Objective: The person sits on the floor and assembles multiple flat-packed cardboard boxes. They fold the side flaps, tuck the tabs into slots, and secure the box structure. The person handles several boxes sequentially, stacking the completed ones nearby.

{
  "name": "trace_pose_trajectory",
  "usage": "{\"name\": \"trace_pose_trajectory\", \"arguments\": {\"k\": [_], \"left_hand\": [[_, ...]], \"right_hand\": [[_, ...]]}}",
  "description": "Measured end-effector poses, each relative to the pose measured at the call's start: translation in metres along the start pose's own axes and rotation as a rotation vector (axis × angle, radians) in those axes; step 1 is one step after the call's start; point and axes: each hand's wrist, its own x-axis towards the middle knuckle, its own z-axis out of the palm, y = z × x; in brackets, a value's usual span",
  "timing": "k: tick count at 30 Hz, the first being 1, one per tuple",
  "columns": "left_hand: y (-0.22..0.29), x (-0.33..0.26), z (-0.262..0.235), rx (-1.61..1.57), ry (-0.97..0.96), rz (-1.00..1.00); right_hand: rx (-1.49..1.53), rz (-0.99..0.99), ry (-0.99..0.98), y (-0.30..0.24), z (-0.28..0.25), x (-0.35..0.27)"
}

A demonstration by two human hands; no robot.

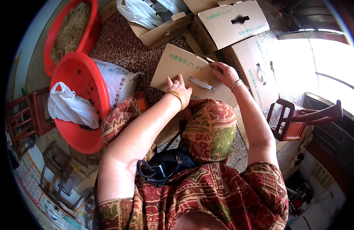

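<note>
In front of my knees stands a brown cardboard box (162, 78) with green printing on its top and a pale strap handle (202, 84). My left hand (179, 92) lies on the near left part of that top, its fingers spread. At the far right edge, my right hand (226, 75) has its thumb and fingers pinched on the cardboard flap (212, 64). The fingertips partly cover what they grip there. Inside the box nothing can be seen.
Two more closed cardboard boxes (232, 27) stand beyond and to the right, beside an open box (167, 33) holding plastic bags. To my left are a red basin (65, 73) with a white plastic bag (71, 105), a white sack (113, 82) and a red tub (48, 50). A wooden chair (288, 120) is at right.
</note>
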Motion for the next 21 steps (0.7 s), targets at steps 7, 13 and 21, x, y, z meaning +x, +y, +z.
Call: {"name": "trace_pose_trajectory", "arguments": {"k": [7,13,21], "left_hand": [[0.0,-0.002,0.002,-0.007,0.042,-0.003],[-0.002,0.001,0.002,0.007,0.023,0.001],[-0.002,0.006,0.004,0.02,0.009,-0.006]], "right_hand": [[0.061,0.053,-0.036,-0.006,-0.002,0.003],[-0.072,-0.097,0.092,0.013,0.007,0.008],[-0.32,-0.17,0.226,0.014,0.018,0.005]]}}
